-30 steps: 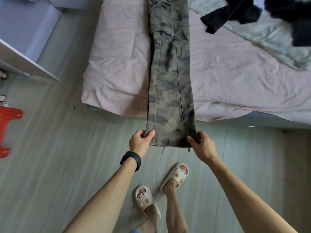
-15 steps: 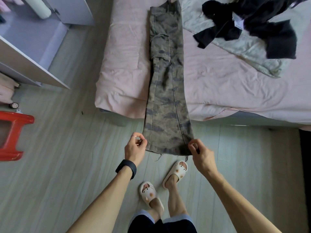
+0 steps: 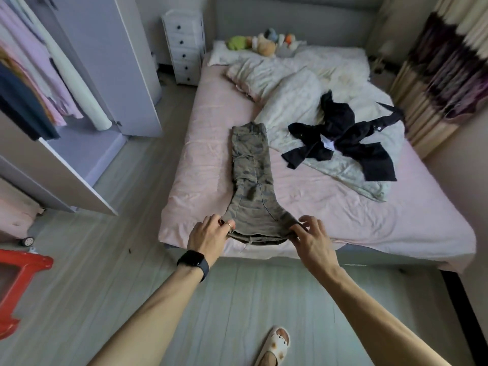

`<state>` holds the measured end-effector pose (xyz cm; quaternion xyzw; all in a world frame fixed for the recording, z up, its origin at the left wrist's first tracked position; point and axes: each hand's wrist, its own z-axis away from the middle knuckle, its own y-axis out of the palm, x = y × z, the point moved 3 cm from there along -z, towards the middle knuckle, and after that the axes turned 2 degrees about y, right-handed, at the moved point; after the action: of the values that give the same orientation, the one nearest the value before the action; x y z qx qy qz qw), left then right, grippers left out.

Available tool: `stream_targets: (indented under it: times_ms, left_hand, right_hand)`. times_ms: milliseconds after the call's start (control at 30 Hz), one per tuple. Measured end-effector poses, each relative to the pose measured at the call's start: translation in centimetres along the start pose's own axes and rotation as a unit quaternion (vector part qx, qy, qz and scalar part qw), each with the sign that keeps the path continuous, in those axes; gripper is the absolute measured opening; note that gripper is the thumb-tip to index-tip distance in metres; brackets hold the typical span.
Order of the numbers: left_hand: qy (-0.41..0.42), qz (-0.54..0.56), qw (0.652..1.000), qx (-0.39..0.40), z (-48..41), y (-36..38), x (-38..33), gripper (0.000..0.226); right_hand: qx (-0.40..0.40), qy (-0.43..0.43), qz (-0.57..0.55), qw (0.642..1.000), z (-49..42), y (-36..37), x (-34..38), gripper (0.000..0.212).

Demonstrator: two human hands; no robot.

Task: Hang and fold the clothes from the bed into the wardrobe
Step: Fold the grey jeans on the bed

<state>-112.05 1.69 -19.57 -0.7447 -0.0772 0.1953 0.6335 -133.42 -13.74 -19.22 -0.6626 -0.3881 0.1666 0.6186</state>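
Camouflage trousers (image 3: 250, 186), olive mottled with brown, lie lengthwise on the pink bed (image 3: 206, 180), with the waistband at the far end. At the bed's near edge, the left hand (image 3: 208, 236) and right hand (image 3: 313, 243) each pinch a hem corner.

Wardrobe (image 3: 87, 151), red stool (image 3: 23, 276) cut by left edge; sandal (image 3: 276, 344) by bottom edge

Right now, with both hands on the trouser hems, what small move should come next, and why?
Probably carry the hem forward to the waistband, folding the trousers in half: the left hand and right hand each pinch a hem corner, and the trousers lie straight along the bed.
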Motion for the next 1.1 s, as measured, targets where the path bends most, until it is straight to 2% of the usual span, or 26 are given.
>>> stream_targets:
  times_ms: [133,200,300,367,433,500,533,600,700,800,867,1000,1100]
  left_hand:
    - [0.138,-0.068,0.979,-0.130,-1.5,-4.2,-0.1,0.018]
    - [0.182,-0.096,0.971,-0.124,-1.5,-5.1,-0.1,0.026]
    - [0.188,-0.123,0.973,-0.057,-0.4,-5.1,0.1,0.044]
    - [0.197,-0.126,0.972,-0.004,0.7,-4.7,0.1,0.047]
    - [0.195,-0.123,0.972,0.046,2.0,-4.5,-0.3,0.042]
    - [0.159,-0.103,0.975,0.116,2.9,-4.7,-0.7,0.027]
    - [0.116,-0.081,0.979,0.149,3.0,-4.7,-0.5,0.027]
    - [0.078,-0.033,0.981,0.173,2.4,-5.0,-0.1,0.027]
    - [0.079,-0.013,0.982,0.168,1.0,-5.7,0.2,0.025]
    - [0.051,0.044,0.988,0.139,-1.2,-6.0,1.5,0.024]
    - [0.017,0.100,0.989,0.109,-3.4,-6.3,2.7,0.021]
    - [-0.054,0.191,0.979,0.056,-8.7,-6.1,4.9,0.014]
    - [-0.067,0.193,0.978,0.037,-13.3,-5.3,5.6,0.022]
  right_hand:
    - [-0.054,-0.086,0.067,0.993,-1.2,-3.3,1.0,0.029]
    - [-0.069,-0.099,0.086,0.989,-1.3,-4.3,1.3,0.029]
    - [-0.055,-0.120,0.123,0.984,-0.8,-4.7,2.0,0.030]
    - [0.004,-0.124,0.130,0.984,-0.2,-4.6,2.3,0.025]
    - [0.102,-0.091,0.120,0.983,0.9,-4.0,2.4,0.011]
    - [0.220,-0.027,0.095,0.971,1.4,-3.9,2.1,0.026]
    - [0.256,-0.004,0.076,0.964,1.4,-4.2,2.1,0.026]
    - [0.296,0.010,0.063,0.953,0.7,-4.9,2.3,0.022]
    - [0.326,0.008,0.058,0.944,-1.1,-6.1,2.2,0.019]
    - [0.312,0.035,-0.004,0.949,-3.8,-7.4,1.2,0.022]
    - [0.254,0.052,-0.061,0.964,-6.3,-8.1,0.4,0.012]
    - [0.131,0.069,-0.139,0.979,-11.5,-7.3,-0.8,0.012]
    - [0.080,0.058,-0.165,0.981,-15.3,-5.8,-1.6,0.015]
